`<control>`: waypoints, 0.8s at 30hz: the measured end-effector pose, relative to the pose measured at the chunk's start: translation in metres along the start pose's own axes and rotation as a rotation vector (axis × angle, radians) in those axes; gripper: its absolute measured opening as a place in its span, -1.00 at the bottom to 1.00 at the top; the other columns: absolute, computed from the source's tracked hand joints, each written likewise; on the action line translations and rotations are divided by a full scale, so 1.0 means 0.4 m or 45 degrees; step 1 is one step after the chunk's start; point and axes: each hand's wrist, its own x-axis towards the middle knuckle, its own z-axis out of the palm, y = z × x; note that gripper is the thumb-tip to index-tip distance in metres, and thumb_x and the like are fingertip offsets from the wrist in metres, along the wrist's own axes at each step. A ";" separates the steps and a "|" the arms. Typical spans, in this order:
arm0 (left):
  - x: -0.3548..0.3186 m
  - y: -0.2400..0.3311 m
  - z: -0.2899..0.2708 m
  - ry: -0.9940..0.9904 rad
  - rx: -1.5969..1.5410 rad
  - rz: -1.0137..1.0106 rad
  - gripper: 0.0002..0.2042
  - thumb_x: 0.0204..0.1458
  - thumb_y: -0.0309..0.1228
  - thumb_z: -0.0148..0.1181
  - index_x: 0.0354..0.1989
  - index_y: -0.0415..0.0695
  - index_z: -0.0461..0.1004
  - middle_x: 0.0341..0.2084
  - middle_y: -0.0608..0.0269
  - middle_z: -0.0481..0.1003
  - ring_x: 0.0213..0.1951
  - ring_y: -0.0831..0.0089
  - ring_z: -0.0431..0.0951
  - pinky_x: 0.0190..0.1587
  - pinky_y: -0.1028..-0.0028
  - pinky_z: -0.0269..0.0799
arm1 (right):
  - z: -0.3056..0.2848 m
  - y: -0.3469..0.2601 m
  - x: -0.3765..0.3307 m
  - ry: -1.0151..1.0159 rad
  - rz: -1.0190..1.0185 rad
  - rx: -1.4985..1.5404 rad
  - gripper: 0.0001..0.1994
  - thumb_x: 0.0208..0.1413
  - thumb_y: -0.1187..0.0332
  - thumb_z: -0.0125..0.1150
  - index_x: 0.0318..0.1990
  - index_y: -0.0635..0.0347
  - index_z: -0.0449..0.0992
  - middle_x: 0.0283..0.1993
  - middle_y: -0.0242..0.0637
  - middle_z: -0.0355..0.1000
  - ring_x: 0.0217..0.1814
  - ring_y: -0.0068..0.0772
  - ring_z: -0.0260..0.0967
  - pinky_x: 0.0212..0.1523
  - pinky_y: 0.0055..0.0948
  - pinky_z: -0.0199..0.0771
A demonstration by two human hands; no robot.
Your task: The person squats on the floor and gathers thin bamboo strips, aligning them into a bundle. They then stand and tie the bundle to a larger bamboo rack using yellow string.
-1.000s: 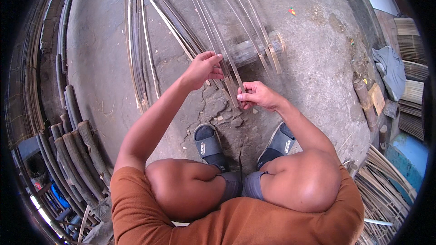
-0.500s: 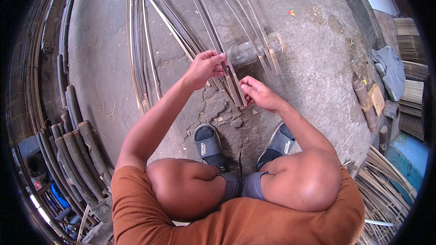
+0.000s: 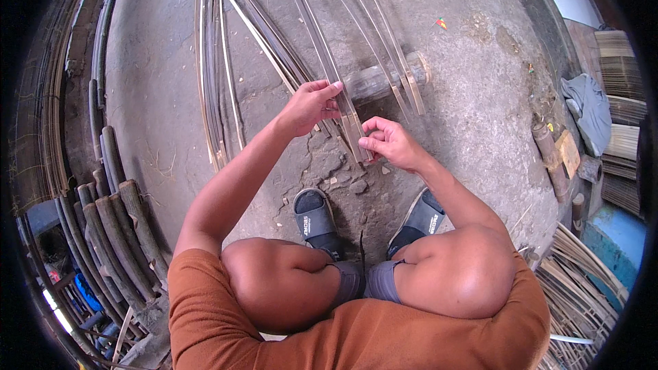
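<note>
Two long split-bamboo strips [image 3: 349, 120], lying side by side, run from the far floor toward my feet. My left hand [image 3: 312, 107] is closed on them, thumb on top and fingers beneath, beside the log. Closer to me, my right hand [image 3: 393, 145] pinches the same strips by their near ends, its thumb across the top. The short bamboo log [image 3: 373, 82] lies on the floor just beyond my hands. More strips [image 3: 411, 88] rest across its right part, and a dark bundle of strips [image 3: 277, 57] lies to the left of my left hand.
Another bundle of strips [image 3: 218, 96] lies farther left. Cut poles [image 3: 123, 233] are stacked at the left edge. On the right are a grey cloth [image 3: 587, 109], a short brown log [image 3: 550, 161] and a heap of thin strips [image 3: 576, 270]. My sandals [image 3: 315, 216] stand on cracked concrete.
My right hand has shifted slightly left, and its thumb now lies over the strips' near ends. The two strips, slightly apart before, now lie closer together. My left hand has hardly moved.
</note>
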 end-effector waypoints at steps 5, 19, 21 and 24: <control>0.017 -0.017 -0.008 -0.009 0.070 -0.063 -0.83 0.23 -0.30 0.13 -0.17 -0.12 0.51 -0.35 0.36 0.53 -0.30 0.58 0.52 -0.16 0.42 0.49 | -0.008 -0.012 -0.008 0.121 -0.076 -0.215 -0.80 0.25 0.29 0.17 -0.08 0.19 0.47 -0.36 -0.34 0.53 -0.42 -0.54 0.46 -0.40 -0.48 0.50; 0.025 -0.034 -0.005 0.001 0.043 -0.094 -0.76 0.23 -0.29 0.11 -0.11 -0.22 0.49 -0.23 0.21 0.56 -0.17 0.42 0.58 -0.05 0.38 0.50 | -0.033 -0.054 -0.033 0.198 -0.222 -0.454 -0.79 0.14 0.27 0.30 -0.21 0.22 0.55 -0.39 -0.39 0.48 -0.33 -0.53 0.43 -0.28 -0.45 0.44; 0.029 -0.037 -0.011 -0.018 0.024 -0.096 -0.76 0.24 -0.30 0.10 -0.10 -0.22 0.49 -0.21 0.19 0.56 -0.15 0.40 0.58 -0.04 0.37 0.49 | 0.000 -0.014 -0.030 0.160 -0.293 -0.494 -0.80 0.15 0.29 0.30 -0.20 0.24 0.54 -0.38 -0.46 0.47 -0.31 -0.65 0.38 -0.27 -0.55 0.40; 0.022 -0.026 0.014 -0.053 -0.043 -0.087 -0.75 0.27 -0.31 0.03 -0.05 -0.24 0.47 -0.20 0.15 0.56 -0.14 0.36 0.58 0.00 0.34 0.49 | -0.002 0.027 -0.012 0.090 -0.085 -0.043 -0.83 0.18 0.33 0.27 -0.19 0.25 0.53 -0.36 -0.47 0.48 -0.31 -0.71 0.36 -0.29 -0.62 0.38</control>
